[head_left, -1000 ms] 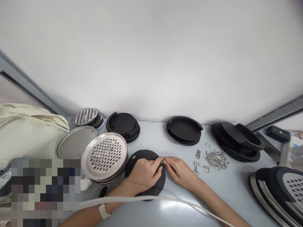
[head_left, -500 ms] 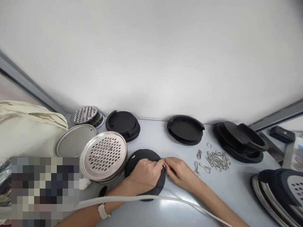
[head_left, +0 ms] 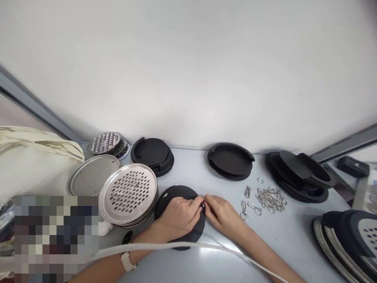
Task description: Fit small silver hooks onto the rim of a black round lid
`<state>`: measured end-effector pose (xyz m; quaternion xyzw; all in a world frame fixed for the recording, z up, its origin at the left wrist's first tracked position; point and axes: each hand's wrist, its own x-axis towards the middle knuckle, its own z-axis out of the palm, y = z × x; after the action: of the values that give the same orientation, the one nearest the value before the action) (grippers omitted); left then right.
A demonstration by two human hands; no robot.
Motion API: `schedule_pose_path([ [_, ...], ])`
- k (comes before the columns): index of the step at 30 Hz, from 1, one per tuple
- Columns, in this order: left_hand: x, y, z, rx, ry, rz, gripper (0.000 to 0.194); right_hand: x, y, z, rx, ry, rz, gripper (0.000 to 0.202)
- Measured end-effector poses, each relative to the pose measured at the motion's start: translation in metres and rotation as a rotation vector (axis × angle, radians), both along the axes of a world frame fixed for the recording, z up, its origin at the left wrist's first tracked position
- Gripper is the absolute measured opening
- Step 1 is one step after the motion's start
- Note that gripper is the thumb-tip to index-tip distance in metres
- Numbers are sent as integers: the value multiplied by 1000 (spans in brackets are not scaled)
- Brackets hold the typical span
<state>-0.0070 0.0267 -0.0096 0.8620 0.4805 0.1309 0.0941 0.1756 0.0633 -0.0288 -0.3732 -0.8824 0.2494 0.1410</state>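
"Grip?"

"My left hand (head_left: 180, 215) curls over the flat, round black disc (head_left: 176, 192) before me; whether it clutches, I can't tell. My right hand (head_left: 222, 210) pinches a small shiny metal piece (head_left: 202, 204) at the disc's rim."

"Beyond?"

"Looped silvery wire clips (head_left: 271, 199) heaped rightward, then stacked round black trays (head_left: 230, 159)."

The disc (head_left: 184, 191) under the left hand (head_left: 181, 216) looks like smooth, matt plastic, as does the tray (head_left: 231, 159) beyond the right hand (head_left: 220, 212), while the piece (head_left: 202, 204) between their fingertips and the clips (head_left: 269, 199) right of the right hand are shiny metal. Left of the left hand, the grater (head_left: 129, 193) is rough, punched metal with a soft sheen, the plate (head_left: 92, 177) behind it smoother, duller metal, and the bag (head_left: 32, 165) farther left matt cloth. Around the hands, the table (head_left: 188, 167) is smooth, with glossy glare.
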Motion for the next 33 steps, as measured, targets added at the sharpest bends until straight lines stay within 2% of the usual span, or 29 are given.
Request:
schedule_pose_path([
  [7,-1,-1,0,51,31,-64,36,0,-2,-2,49,-9,-15,11],
  [12,-1,0,0,51,59,-83,25,-2,-4,-5,26,-21,-62,12],
  [16,-2,0,-1,50,39,-78,26,-1,-3,-5,9,-24,-57,12],
  [22,-2,0,-5,30,36,-63,19,2,0,7,-102,4,-20,15],
  [29,-2,0,-5,18,21,-50,21,5,1,19,-131,3,48,15],
  [33,-2,0,-4,15,7,-52,21,10,3,23,-184,-5,44,8],
])
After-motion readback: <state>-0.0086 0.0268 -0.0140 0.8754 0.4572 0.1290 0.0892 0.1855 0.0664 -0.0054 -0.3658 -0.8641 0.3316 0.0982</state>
